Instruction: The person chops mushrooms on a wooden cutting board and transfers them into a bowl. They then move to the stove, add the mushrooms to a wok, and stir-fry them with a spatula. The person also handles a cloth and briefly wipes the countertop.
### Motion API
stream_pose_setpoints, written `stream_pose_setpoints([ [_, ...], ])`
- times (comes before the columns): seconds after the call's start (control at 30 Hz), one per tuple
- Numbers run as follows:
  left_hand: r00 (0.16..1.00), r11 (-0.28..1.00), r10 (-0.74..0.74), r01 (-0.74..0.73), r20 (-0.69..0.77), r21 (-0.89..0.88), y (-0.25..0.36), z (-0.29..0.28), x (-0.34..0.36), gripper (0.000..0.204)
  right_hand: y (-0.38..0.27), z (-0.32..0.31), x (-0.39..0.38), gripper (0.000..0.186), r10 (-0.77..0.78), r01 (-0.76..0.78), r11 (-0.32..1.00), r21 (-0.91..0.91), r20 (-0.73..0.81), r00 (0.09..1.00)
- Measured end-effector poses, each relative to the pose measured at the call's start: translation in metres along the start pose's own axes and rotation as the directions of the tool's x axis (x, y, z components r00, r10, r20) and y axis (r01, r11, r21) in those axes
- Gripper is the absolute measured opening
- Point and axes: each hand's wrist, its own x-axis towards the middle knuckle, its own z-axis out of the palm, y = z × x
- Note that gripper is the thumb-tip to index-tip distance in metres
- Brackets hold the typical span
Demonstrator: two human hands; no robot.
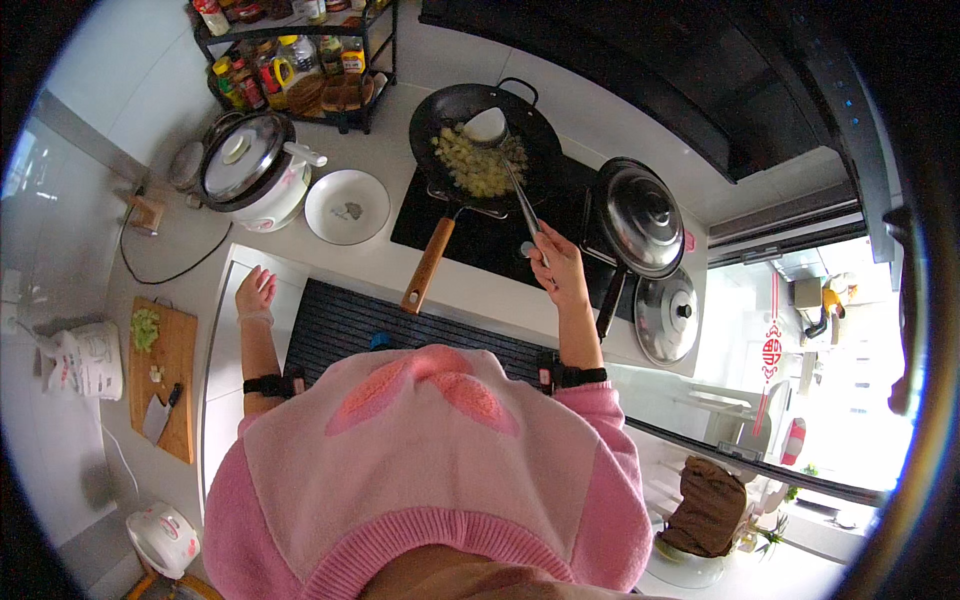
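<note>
My right hand (558, 265) is closed round the handle of a metal ladle (487, 127), its pale head inside a black wok (535, 125) on the stove. Small yellowish diced pieces (480, 170) lie in the wok around the ladle. The wok's wooden handle (429, 265) points back toward me, to the left of my right hand, which does not touch it. My left hand (257, 293) hangs by the counter's front edge with its fingers loosely bent and apart, holding nothing. Nearest to it is a white bowl (347, 206) with a little clear liquid or residue at its bottom.
A lidded pan (640, 217) and a steel lid (667, 318) sit to the right. At left are a rice cooker (255, 175) and a rack (367, 60) of bottles. A cutting board (180, 345) bears a cleaver (160, 412) and chopped greens (145, 328). The range hood (650, 70) overhangs the back.
</note>
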Motion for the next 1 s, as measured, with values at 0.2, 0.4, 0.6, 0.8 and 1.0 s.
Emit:
stream_pose_setpoints([
  [0.2, 0.999, 1.000, 0.001, 0.000, -0.039, 0.031, 0.002, 0.006, -0.005, 0.041, -0.001, 0.019, -0.008, 0.052, -0.069, 0.024, 0.941, -0.338, -0.121, 0.990],
  [0.4, 0.999, 1.000, -0.006, 0.007, -0.035, 0.025, 0.001, 0.011, -0.010, 0.042, 0.008, 0.028, -0.002, 0.055, -0.044, -0.012, 0.889, -0.458, -0.110, 0.993],
  [0.6, 0.996, 0.999, -0.032, 0.034, -0.078, 0.029, 0.000, 0.008, -0.009, 0.041, 0.018, 0.049, 0.004, 0.052, -0.082, 0.046, 0.837, -0.545, -0.043, 0.996],
  [0.8, 0.999, 0.999, -0.026, 0.026, -0.031, 0.024, -0.003, 0.004, -0.002, 0.039, 0.017, 0.042, 0.003, 0.051, -0.086, 0.047, 0.826, -0.561, -0.042, 0.995],
  [1.0, 1.000, 0.998, -0.011, 0.011, -0.004, 0.063, -0.001, 0.019, -0.017, 0.044, 0.015, 0.041, -0.016, 0.051, -0.038, -0.018, 0.848, -0.529, -0.095, 0.995],
])
